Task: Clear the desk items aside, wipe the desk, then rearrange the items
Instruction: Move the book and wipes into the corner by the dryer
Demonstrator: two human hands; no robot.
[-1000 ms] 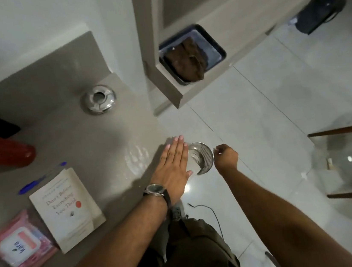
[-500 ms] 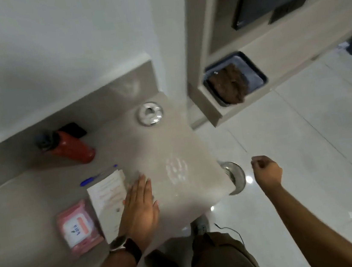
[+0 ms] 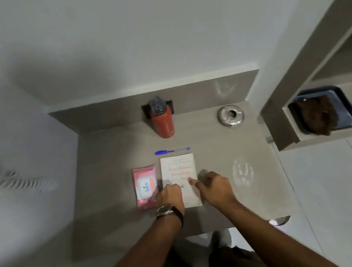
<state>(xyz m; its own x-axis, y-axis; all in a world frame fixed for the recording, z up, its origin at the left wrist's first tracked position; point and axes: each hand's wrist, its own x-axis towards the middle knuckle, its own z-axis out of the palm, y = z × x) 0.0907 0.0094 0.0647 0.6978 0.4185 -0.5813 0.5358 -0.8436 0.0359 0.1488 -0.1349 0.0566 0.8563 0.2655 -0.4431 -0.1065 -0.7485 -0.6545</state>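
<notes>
A white book (image 3: pixel 178 168) with red title lettering lies flat at the middle of the grey desk (image 3: pixel 107 164). My left hand (image 3: pixel 170 195), with a watch on its wrist, is curled over the book's lower left edge. My right hand (image 3: pixel 216 186) is at the lower right edge, thumb on the cover and fingers curled beside it. A pink wipes pack (image 3: pixel 145 186) lies touching the book's left side. A blue pen (image 3: pixel 171 151) lies just beyond the book. A red bottle (image 3: pixel 162 124) stands at the back.
A round metal ashtray (image 3: pixel 230 115) sits at the desk's back right. A black object (image 3: pixel 145 112) leans on the back ledge behind the bottle. A shelf unit to the right holds a dark tray (image 3: pixel 351 118) with brown cloth. A metal bin (image 3: pixel 279 220) peeks from under the desk's front right corner.
The view swung left from the floor and bin to the desk. My left hand slid from the desk's right edge to the book, and my right hand came from the bin to the book.
</notes>
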